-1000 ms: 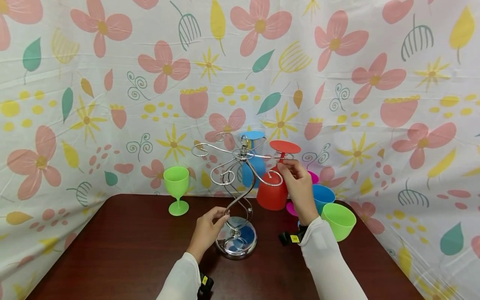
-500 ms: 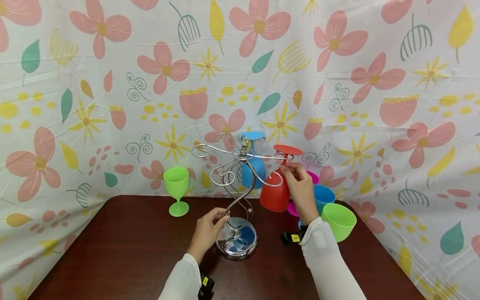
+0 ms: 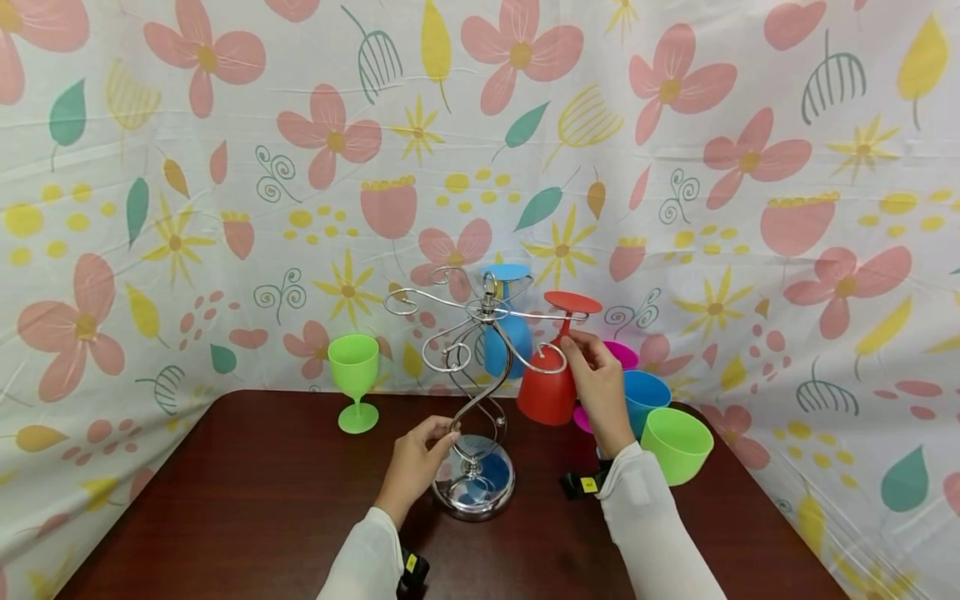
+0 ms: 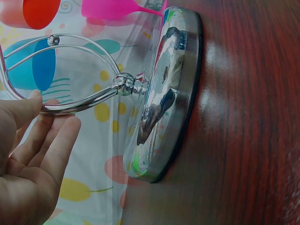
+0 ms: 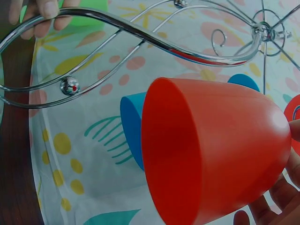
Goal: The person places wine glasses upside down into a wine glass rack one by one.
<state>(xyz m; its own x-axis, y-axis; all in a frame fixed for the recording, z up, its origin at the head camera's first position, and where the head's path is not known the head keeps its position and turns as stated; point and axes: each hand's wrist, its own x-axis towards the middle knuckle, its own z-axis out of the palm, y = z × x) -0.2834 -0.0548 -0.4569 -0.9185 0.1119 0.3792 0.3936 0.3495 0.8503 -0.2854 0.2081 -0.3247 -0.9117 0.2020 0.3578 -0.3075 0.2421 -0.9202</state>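
A chrome goblet rack (image 3: 474, 502) with curled wire arms stands on the table. My left hand (image 3: 412, 465) pinches its curved upright between thumb and fingers, low above the round base, also plain in the left wrist view. A red plastic goblet (image 3: 546, 393) hangs upside down at the rack's right arm, with its foot just above the arm's end loop. My right hand (image 3: 604, 392) grips it near the stem and the bottom of its bowl. Whether the foot rests on the loop, I cannot tell. Behind, a blue goblet (image 3: 507, 346) hangs inverted from another arm.
Upright at the back left stands a green goblet (image 3: 353, 367). Beyond my right wrist are another green goblet (image 3: 677, 447), a blue one (image 3: 647, 393) and a magenta one (image 3: 622, 354), partly hidden. A flowered cloth (image 3: 225, 167) hangs behind the dark wooden table (image 3: 247, 500).
The red goblet has dropped slightly, its foot now closer to the arm's loop, and my right hand has moved down a little with it. My left hand stays on the upright.
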